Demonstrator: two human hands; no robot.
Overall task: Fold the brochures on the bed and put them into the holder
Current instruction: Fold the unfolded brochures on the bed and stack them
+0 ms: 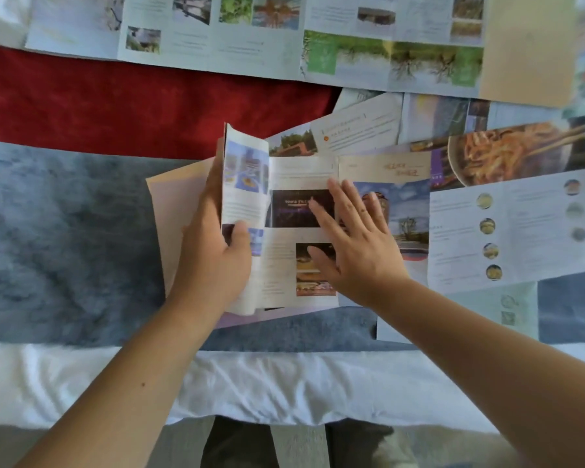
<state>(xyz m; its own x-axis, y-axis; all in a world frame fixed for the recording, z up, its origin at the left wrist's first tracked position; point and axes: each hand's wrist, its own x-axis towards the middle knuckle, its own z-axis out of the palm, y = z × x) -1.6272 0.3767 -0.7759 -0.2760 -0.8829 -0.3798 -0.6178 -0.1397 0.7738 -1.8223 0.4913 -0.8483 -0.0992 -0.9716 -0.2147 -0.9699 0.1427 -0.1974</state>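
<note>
Brochures all over the bed, and only one is in play: the brochure [301,211] lying directly under both hands. Left hand [217,251] grips its end panel [245,177], thumb on the printed face and fingers behind, holding it stood up almost vertical. Right hand [355,244] lies flat, fingers spread, pressing the middle panels down. I'd call this the first fold of this sheet, not yet creased.

Nothing in view looks fully folded and no holder shows anywhere, so most of the job seems ahead. Beyond the fingertips a long brochure [250,38] lies fully opened out. Right of the right hand, a food brochure [520,224] with noodle and bowl photos lies flat, overlapping others.

The sheet in hand is glossy and multi-panel, with photos and small text blocks, and it bows slightly where it is lifted. A plain pale sheet [173,211] pokes out left of the left hand; whether it is the same brochure I cannot tell.
</note>
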